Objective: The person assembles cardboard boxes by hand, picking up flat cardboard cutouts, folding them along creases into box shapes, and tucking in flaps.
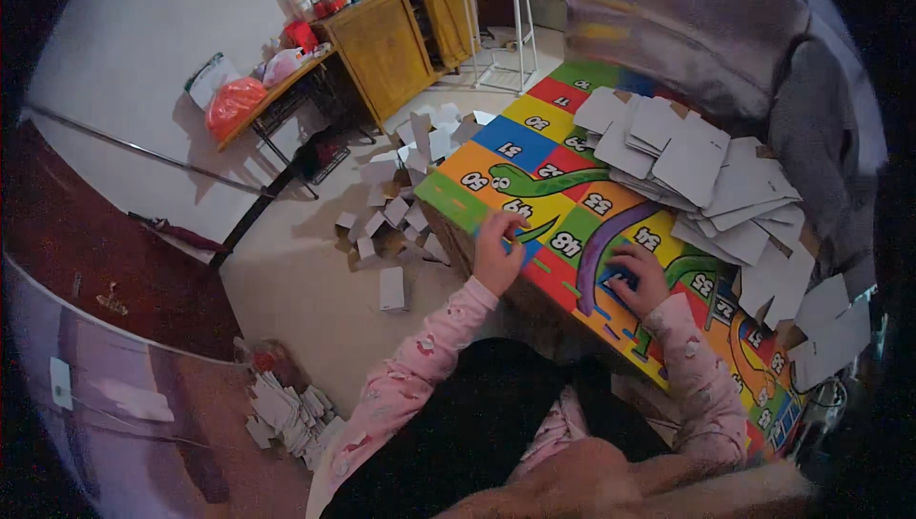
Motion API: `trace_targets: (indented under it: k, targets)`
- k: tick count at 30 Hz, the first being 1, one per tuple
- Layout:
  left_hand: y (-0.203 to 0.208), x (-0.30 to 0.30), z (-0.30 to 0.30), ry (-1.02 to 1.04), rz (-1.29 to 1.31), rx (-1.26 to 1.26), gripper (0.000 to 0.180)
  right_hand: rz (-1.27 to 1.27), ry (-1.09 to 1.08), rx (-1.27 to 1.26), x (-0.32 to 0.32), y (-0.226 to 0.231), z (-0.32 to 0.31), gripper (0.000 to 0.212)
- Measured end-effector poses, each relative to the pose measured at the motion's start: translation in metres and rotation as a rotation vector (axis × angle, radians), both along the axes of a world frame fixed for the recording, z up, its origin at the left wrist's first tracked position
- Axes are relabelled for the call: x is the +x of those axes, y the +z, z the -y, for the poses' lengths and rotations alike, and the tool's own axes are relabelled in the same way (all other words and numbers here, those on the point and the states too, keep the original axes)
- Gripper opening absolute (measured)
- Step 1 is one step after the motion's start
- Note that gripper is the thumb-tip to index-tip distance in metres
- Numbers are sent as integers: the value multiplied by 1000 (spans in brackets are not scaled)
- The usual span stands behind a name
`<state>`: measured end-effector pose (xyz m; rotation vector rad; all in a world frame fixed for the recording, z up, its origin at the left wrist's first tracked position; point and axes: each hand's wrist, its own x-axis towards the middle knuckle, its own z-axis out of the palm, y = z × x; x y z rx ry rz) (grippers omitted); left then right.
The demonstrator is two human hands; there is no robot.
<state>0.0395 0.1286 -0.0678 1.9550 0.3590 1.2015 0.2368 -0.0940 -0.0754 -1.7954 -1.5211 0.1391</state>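
Note:
My left hand (pixel 499 250) rests at the near edge of a table covered by a colourful snakes-and-ladders mat (pixel 525 142). Its fingers are apart and hold nothing that I can see. Further right, my right hand (pixel 642 278) is over the mat beside the purple snake, its fingers curved and apart, with nothing visible in them. Beyond the right hand, a loose pile of flat white cardboard pieces (pixel 689 158) covers the far right part of the mat. Some of these pieces are folded or have cut notches.
Folded white boxes (pixel 405 199) lie heaped on the floor left of the table. One box (pixel 392 288) stands apart. A stack of flat white pieces (pixel 294 414) lies at lower left. Behind are a wooden cabinet (pixel 384 51), a white rack (pixel 503 69) and a grey covered sofa (pixel 687 32).

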Motion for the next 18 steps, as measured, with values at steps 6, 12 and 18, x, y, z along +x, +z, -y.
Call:
trace_targets:
  k: [6, 12, 18]
  targets:
    - [8, 29, 24, -118, -54, 46, 34, 13, 17, 42, -4, 3, -2, 33]
    - [14, 43, 28, -241, -161, 42, 36, 50, 13, 9, -2, 2, -3, 32]
    - [29, 87, 28, -321, -117, 106, 37, 87, 18, 6, 0, -6, -3, 33]
